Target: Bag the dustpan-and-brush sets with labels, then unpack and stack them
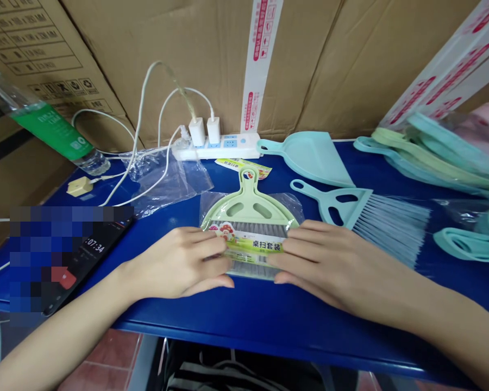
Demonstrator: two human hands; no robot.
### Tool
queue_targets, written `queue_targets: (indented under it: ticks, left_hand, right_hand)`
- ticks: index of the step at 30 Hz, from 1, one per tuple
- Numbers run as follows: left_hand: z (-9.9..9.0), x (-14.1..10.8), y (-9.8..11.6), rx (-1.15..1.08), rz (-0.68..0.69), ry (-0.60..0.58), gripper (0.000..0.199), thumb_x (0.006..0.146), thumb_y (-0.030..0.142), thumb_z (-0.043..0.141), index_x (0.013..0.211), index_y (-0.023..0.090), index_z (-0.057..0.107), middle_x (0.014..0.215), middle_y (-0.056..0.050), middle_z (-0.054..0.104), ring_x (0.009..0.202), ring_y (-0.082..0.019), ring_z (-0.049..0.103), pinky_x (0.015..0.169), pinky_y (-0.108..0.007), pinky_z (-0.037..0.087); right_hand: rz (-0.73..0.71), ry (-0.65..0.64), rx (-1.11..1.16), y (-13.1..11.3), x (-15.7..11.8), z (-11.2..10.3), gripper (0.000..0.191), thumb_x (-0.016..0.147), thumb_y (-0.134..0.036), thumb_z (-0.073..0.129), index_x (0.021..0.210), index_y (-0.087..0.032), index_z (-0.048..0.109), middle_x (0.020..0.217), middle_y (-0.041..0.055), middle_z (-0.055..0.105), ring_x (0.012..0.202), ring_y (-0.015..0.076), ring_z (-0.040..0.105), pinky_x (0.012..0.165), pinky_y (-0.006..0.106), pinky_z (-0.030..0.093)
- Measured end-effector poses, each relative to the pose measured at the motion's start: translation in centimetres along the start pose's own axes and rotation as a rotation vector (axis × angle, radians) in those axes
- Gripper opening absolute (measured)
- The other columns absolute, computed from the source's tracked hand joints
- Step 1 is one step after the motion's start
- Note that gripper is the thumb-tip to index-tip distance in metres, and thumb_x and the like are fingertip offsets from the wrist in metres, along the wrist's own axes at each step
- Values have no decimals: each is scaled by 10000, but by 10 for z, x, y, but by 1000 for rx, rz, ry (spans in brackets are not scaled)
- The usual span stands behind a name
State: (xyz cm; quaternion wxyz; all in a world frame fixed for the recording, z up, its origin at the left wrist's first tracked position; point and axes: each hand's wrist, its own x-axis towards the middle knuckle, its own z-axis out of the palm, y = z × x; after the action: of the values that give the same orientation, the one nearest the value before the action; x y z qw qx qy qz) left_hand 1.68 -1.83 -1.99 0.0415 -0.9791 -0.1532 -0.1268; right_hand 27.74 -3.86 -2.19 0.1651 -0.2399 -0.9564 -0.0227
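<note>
A green dustpan and brush set (250, 209) lies in a clear bag at the middle of the blue table, handle pointing away, with a printed label across its bristles. My left hand (187, 263) grips the bag's left edge, fingers bent over the label. On the right edge my right hand (321, 260) holds the same pack, its fingers over the label's end. Behind the right hand are a loose blue dustpan (313, 157) and a loose blue brush (350, 209). Another printed label (244, 167) lies behind the pack.
A power strip (236, 146) with chargers and white cables stands against cardboard boxes (195, 49). At left are a water bottle (52, 127), a phone (89, 255) and crumpled clear film (163, 179). Bagged dustpans (436, 157) pile up at right. The table's front edge (244, 347) is near.
</note>
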Motion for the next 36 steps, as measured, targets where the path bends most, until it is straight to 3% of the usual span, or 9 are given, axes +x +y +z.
queue_targets:
  ticks: [3,6,13,18,25,36]
  left_hand:
    - [3,0,0,1,3,-21,398,1045,350,307,1108,143,641,821,-32,642,685,-142,616,619,-271,494]
    - [7,-1,-1,20,-2,-55,391,1041,349,321,1204,134,605,875,-49,661,728,-163,646,651,-292,526]
    - [10,3,3,39,-43,-81,404,1044,342,292,1174,153,625,827,-34,650,681,-159,646,611,-281,513]
    - [8,4,7,25,-88,-106,413,1045,345,287,1157,172,645,803,-29,662,629,-154,635,581,-276,497]
    - [7,1,4,-41,-118,-123,416,1047,336,298,1190,178,656,870,-53,725,706,-161,676,624,-275,519]
    - [4,2,5,-124,-173,-166,387,1047,338,322,1187,189,650,953,-27,756,739,-171,706,620,-291,507]
  right_hand:
    - [-16,-43,-34,0,-3,6,418,1063,-305,279,1189,-133,639,803,38,683,731,176,590,682,330,449]
    - [-27,-77,-57,1,-5,13,370,1042,-312,381,1278,-124,596,836,43,700,757,185,620,682,336,474]
    - [51,-50,-17,-7,-2,21,317,1030,-281,422,1194,-156,664,901,50,732,796,180,638,736,337,490]
    - [63,-39,-16,-8,-1,22,338,1040,-275,395,1179,-140,672,833,38,717,743,178,627,708,329,462]
    - [45,-57,-31,-2,-4,19,331,1041,-257,382,1190,-189,669,812,25,710,726,165,617,701,329,439]
    - [42,-33,-53,-4,-5,19,285,1023,-258,441,1132,-146,681,815,10,712,738,166,620,702,330,425]
